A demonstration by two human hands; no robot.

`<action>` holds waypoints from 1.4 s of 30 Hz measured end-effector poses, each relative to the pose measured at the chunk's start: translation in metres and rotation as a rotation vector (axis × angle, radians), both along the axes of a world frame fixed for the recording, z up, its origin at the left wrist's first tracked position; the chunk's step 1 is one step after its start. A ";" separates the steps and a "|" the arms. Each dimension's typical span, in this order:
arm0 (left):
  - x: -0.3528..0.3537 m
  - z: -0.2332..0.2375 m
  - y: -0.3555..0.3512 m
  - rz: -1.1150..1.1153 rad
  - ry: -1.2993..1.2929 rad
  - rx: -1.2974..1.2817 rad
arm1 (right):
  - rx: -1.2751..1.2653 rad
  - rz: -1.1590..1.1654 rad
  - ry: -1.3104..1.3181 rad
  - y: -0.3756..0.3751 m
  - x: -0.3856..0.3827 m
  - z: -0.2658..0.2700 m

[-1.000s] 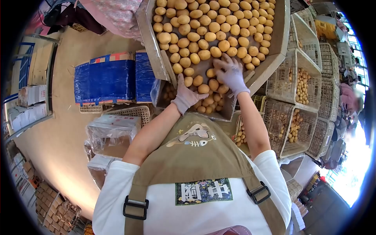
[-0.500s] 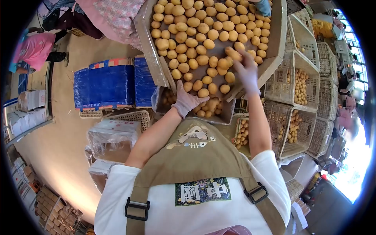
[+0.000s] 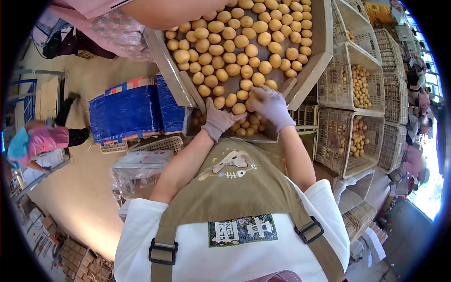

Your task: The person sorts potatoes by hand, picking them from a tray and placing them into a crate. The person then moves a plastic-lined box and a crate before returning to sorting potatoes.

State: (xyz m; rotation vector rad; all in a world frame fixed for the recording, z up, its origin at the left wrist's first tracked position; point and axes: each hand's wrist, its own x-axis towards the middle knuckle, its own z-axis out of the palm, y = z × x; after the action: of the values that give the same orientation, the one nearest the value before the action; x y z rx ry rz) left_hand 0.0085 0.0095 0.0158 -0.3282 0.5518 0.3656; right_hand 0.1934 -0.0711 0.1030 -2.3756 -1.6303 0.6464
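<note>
Round yellow-brown fruits (image 3: 229, 46) lie spread over a wide tray with raised walls (image 3: 164, 66). At the tray's narrow near mouth, my left hand (image 3: 220, 121), in a pale glove, is open beside the lowest fruits, its thumb and fingers apart. My right hand (image 3: 272, 107), gloved too, is at the right side of the mouth, over fruits near the edge; its fingers are blurred, and whether they grip a fruit is unclear. Below both hands is a box (image 3: 265, 138) partly filled with the same fruits (image 3: 249, 126).
On the right, plastic crates (image 3: 331, 143) hold more fruits. Blue-wrapped boxes (image 3: 124, 110) and a plastic-covered carton (image 3: 141, 164) are on the left. A co-worker's arm (image 3: 174, 11) reaches over the tray's far side. Another person in pink (image 3: 47, 141) is at the far left.
My right hand has moved down and left from among the fruits to the tray's mouth. A co-worker's arm has come in over the tray's top left. The person in pink has moved lower.
</note>
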 end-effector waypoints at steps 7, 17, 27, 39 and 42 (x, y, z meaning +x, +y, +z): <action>0.004 -0.001 -0.004 0.014 0.112 -0.051 | -0.024 -0.360 -0.075 0.084 0.028 -0.022; 0.003 0.001 -0.002 -0.012 0.056 0.137 | 0.462 -0.722 1.803 0.025 0.012 0.020; -0.004 -0.016 -0.004 0.002 -0.154 0.080 | 0.327 -0.348 2.449 0.032 -0.040 0.017; -0.004 0.010 -0.003 -0.089 0.144 0.071 | 0.142 0.039 -0.282 0.014 -0.002 -0.005; -0.018 -0.070 -0.010 -0.283 0.254 0.645 | -0.025 -0.013 -0.043 0.015 0.020 -0.001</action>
State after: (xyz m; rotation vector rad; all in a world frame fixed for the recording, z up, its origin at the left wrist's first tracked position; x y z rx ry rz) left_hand -0.0097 -0.0006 -0.0537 0.4208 0.6854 0.2936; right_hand 0.2131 -0.0565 0.1017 -2.4313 -1.6322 0.6217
